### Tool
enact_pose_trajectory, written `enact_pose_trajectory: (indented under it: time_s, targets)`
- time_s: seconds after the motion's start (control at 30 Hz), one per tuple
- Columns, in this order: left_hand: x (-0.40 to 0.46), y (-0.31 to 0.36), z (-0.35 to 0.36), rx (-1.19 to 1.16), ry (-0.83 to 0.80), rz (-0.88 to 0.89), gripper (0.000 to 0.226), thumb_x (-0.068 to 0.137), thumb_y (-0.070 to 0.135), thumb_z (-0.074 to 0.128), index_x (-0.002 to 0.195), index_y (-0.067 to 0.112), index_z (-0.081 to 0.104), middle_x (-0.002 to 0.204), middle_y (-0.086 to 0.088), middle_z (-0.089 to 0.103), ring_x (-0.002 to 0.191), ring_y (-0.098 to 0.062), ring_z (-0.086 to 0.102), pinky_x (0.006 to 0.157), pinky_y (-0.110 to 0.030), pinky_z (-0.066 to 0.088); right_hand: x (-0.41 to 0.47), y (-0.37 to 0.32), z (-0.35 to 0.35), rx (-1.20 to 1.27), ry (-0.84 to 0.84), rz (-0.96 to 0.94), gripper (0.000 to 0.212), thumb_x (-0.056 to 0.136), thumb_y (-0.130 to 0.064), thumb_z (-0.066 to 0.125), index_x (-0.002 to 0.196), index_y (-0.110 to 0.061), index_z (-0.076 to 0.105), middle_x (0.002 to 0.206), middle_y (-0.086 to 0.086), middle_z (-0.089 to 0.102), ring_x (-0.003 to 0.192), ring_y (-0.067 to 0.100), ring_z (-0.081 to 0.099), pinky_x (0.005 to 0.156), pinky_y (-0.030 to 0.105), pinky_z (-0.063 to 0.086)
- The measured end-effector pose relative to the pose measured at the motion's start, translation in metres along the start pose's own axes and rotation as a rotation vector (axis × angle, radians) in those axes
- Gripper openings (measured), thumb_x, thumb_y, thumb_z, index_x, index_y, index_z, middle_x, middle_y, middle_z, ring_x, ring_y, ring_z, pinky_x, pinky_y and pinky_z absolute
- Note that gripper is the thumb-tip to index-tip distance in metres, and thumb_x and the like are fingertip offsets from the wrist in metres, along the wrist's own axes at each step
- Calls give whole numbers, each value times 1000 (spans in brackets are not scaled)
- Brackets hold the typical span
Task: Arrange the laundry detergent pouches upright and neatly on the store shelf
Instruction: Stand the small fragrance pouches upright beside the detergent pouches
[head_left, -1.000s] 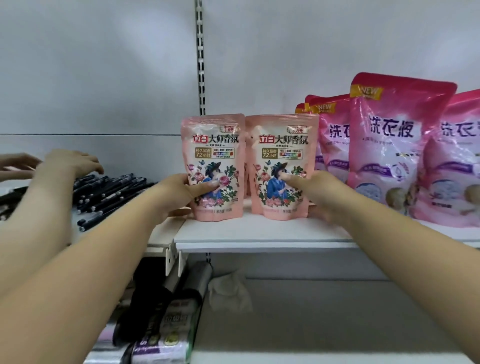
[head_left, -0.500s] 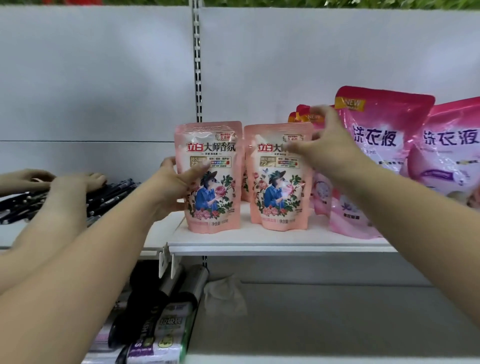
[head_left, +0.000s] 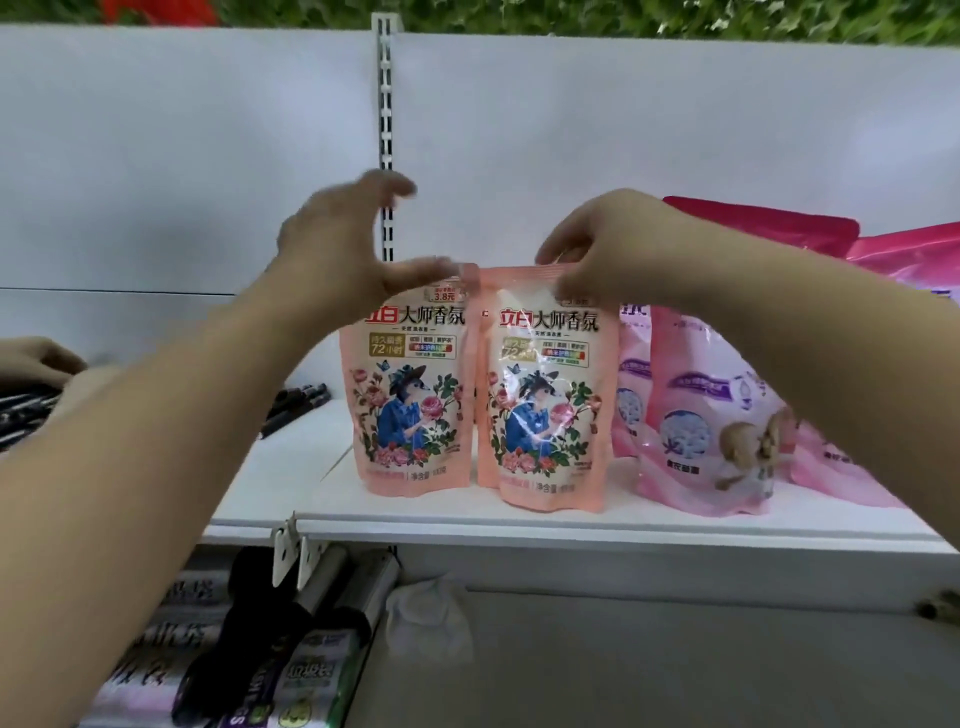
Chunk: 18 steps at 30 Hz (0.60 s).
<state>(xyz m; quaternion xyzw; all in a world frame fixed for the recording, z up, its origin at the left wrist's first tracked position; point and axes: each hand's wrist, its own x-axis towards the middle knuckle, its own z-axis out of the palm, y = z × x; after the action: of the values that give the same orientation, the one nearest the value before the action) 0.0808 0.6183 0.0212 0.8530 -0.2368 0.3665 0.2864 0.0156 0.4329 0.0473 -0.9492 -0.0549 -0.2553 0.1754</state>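
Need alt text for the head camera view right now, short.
Two peach floral detergent pouches stand upright side by side on a white shelf; the right hand pinches the right pouch at its top edge, the left hand is at the left pouch top. Larger pink pouches slump to the right.

Two bare forearms enter from the lower corners, no sleeves in view. Left hand (head_left: 337, 244) and right hand (head_left: 618, 249) both bare: no gloves, rings, watch or bracelet visible. Left hand's fingertips motion-blurred, nails can't be made out.
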Motion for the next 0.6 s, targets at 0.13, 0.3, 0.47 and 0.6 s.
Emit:
enact_pose_trajectory:
  time_s: [0.13, 0.3, 0.47, 0.6]
  targets:
    - [22, 5, 0, 196, -388, -13, 53, 56, 64, 50, 77, 16, 58, 75, 2, 61, 66, -13, 54, 58, -24, 40, 13, 1, -10, -148, -104, -37, 24, 80, -2, 62, 87, -25, 66, 79, -8, 63, 71, 10, 58, 60, 16, 44]
    - [49, -1, -6, 117, -445, -43, 48, 55, 63, 55, 70, 19, 64, 65, 4, 65, 64, -10, 59, 58, -23, 41, 31, 3, -16, -308, -226, -73, 20, 80, -8, 66, 92, -24, 64, 87, -4, 68, 74, 13, 65, 60, 23, 52]
    - [100, -17, -15, 58, -363, -19, 50, 52, 61, 58, 76, 19, 68, 63, 11, 70, 72, -4, 63, 64, -20, 46, 66, -1, -35, -186, -273, -90, 11, 78, -16, 73, 88, -14, 68, 75, -3, 68, 61, 5, 63, 55, 16, 54]
    - [132, -30, 2, 283, -547, 62, 46, 57, 61, 58, 81, 24, 68, 81, 16, 67, 78, 4, 57, 71, -18, 42, 113, -4, -48, -191, -253, -91, 7, 80, -19, 70, 85, -14, 69, 77, -4, 68, 73, 6, 66, 63, 17, 54]
